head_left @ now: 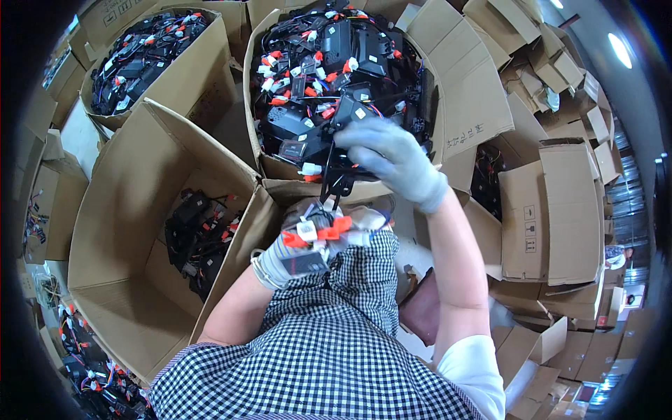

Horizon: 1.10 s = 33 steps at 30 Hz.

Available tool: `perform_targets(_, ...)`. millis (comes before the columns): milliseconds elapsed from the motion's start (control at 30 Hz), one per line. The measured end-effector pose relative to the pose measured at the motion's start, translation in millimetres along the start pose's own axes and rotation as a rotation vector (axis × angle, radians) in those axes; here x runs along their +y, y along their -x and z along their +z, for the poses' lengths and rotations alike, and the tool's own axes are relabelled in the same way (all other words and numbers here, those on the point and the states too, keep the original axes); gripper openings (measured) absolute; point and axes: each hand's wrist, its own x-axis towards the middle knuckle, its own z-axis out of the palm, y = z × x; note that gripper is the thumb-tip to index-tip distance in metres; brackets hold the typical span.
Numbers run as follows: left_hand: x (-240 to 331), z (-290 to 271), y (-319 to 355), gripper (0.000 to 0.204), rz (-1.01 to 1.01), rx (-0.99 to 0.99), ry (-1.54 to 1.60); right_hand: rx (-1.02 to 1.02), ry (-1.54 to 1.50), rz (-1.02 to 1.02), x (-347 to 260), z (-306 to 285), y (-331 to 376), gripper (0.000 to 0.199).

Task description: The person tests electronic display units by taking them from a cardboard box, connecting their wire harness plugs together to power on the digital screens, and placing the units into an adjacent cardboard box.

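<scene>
Both my hands wear pale gloves. My left hand [275, 264], low at the middle, is closed around a wiring module [308, 263], a black box with red and white plug connectors [320, 233] bunched above it. A black cable [327, 171] runs up from this bunch toward my right hand [395, 157]. Slightly blurred, the right hand has its fingers bent together at the cable's upper end, over the near edge of a full carton. Black modules [290, 122] with red and white connectors fill that carton, and one black box lies just beyond the right fingertips.
Left of me stands an open carton [115, 238] with a small heap of modules [203, 241] at its bottom. Another full carton [183, 77] is behind it. At right are an open carton [526, 224] and piled cardboard boxes [560, 70]. More modules [87, 357] lie at lower left.
</scene>
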Motion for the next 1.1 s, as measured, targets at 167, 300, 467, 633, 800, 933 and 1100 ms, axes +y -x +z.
perform_targets(167,22.8,2.8,-1.0,0.034,0.108,-0.105,-0.448,-0.179,1.097,-0.164,28.6,60.6,-65.2,0.022)
perform_targets(300,41.8,6.5,-2.4,0.037,0.231,0.008,-0.296,-0.372,1.044,-0.035,41.7,50.8,-86.8,0.012)
perform_targets(467,59.6,5.6,-6.5,0.033,0.455,-0.016,-0.669,0.596,-0.370,0.290,57.8,27.5,-73.5,0.019)
perform_targets(633,64.2,10.1,-7.5,0.037,0.423,0.013,-0.567,0.634,-0.907,0.461,51.1,36.7,-67.2,0.019)
perform_targets(800,33.1,-0.7,-9.6,0.027,0.112,0.344,0.214,0.420,-0.265,0.359,-11.8,29.1,-24.5,0.020)
perform_targets(933,46.1,-3.6,-11.1,0.032,0.039,0.502,-0.032,-0.146,-0.580,0.557,-74.9,29.6,38.8,0.030)
perform_targets(1100,30.8,-30.8,-4.4,0.015,0.179,0.482,-0.752,-0.089,-0.320,0.348,-51.4,14.3,96.4,0.016)
